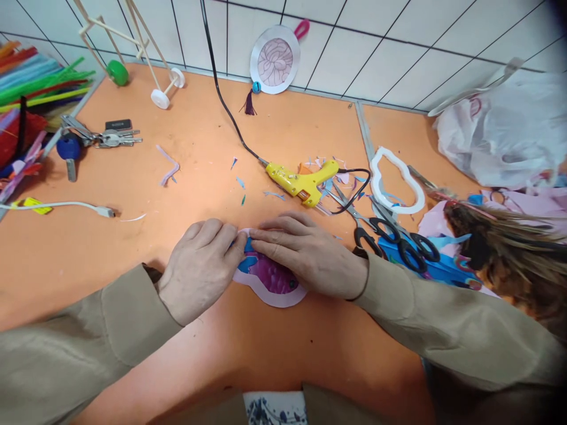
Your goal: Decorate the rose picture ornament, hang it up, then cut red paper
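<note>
A flat craft piece with a pale pink border and a purple and blue middle lies on the orange table. My left hand is closed on its upper left edge, thumb and fingers pressed together there. Across its upper right part lies my right hand, fingers extended side by side and pointing left, covering that part of the piece. A small dark round spot shows near the lower right of the purple area. Just beyond my hands rests a yellow glue gun with a black cord.
Black-handled scissors, a white cloud-shaped frame, a feathery brown bundle and a plastic bag are at the right. Keys, a white cable and pipe cleaners lie left. A round ornament leans on the tiles.
</note>
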Demonstrator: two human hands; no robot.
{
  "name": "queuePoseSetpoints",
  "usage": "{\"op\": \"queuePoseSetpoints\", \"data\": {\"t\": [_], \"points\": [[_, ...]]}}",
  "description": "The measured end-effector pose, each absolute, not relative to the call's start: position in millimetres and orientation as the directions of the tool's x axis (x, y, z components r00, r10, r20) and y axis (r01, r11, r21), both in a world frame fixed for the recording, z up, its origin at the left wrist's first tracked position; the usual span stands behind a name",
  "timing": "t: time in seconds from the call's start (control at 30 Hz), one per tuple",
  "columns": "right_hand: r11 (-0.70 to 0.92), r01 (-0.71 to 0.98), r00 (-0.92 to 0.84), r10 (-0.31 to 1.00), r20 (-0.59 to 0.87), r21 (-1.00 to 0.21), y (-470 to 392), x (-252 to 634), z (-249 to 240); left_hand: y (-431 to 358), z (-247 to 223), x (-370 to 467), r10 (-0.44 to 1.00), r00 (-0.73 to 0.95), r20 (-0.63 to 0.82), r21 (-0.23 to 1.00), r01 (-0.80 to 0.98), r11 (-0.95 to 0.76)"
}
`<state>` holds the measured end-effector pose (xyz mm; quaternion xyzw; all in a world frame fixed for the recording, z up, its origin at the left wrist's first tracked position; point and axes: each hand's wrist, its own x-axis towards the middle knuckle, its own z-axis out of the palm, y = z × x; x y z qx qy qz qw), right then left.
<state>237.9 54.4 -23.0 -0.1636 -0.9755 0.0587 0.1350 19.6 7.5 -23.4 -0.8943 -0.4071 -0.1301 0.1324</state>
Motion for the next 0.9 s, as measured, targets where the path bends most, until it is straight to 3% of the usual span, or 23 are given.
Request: {"op": "queuePoseSetpoints", "data": {"t": [0.27,0.4,0.5,0.7,0.77,0.9], "points": [[0.903,0.317,-0.875,0.397,0.279,-0.289,55.2,236.5,-21.4,7.7,-22.4,19.6,0.705,0.636,0.315,-0.124,0.764,-0.634],[0.747,0.442,-0.641,0.651,0.408,-0.497,54.8,244.5,-13.6,7.5,-24.2,17.5,0.704,0.619,0.348,-0.096,0.771,-0.630],[0.618,0.606,-0.508,0.785,0.354,-0.501,52.2,251.1,-12.2,7.3,-25.4,14.9,0.684,0.583,0.440,-0.036,0.772,-0.635],[0.567,0.751,-0.559,0.819,0.133,-0.338,47.1,248.7,-20.1,13.9,-23.0,3.7,0.749,0.381,0.542,0.227,0.792,-0.567],[0.540,0.749,-0.550,0.830,0.093,-0.385,47.1,246.2,-18.5,18.3,-20.7,-0.9,0.811,0.313,0.494,0.326,0.798,-0.507],[0.439,0.627,-0.546,0.837,0.039,-0.643,49.6,243.9,-4.1,25.2,-11.2,-1.9,0.929,0.236,0.285,0.639,0.676,-0.368]]}}
